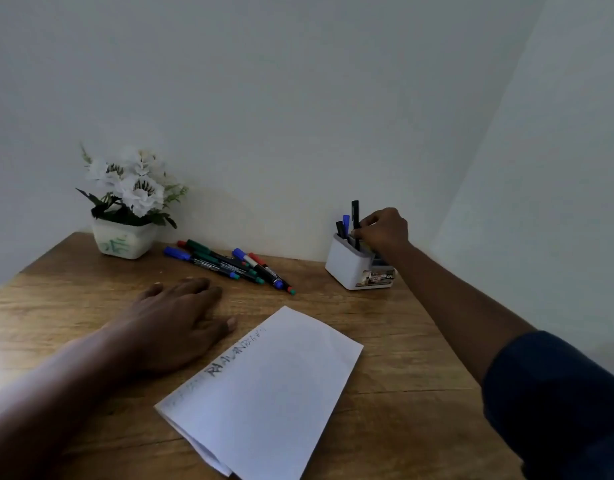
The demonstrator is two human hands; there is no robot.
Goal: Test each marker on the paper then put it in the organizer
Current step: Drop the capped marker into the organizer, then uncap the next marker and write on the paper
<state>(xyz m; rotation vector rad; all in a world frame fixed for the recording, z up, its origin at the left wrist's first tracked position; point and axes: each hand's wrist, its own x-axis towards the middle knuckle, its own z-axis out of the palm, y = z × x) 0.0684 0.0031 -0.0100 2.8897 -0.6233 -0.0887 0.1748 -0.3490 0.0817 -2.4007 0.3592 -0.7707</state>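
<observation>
Black marker pinched by right hand in organizer; left hand flat on table.

A small white flower pot with a faint green pattern is sitting at the far left corner of a wooden table, close to the pale wall. White flowers with dark green leaves are spilling out above its rim. Grain lines are running across the tabletop, and a second wall is closing off the right side.
</observation>
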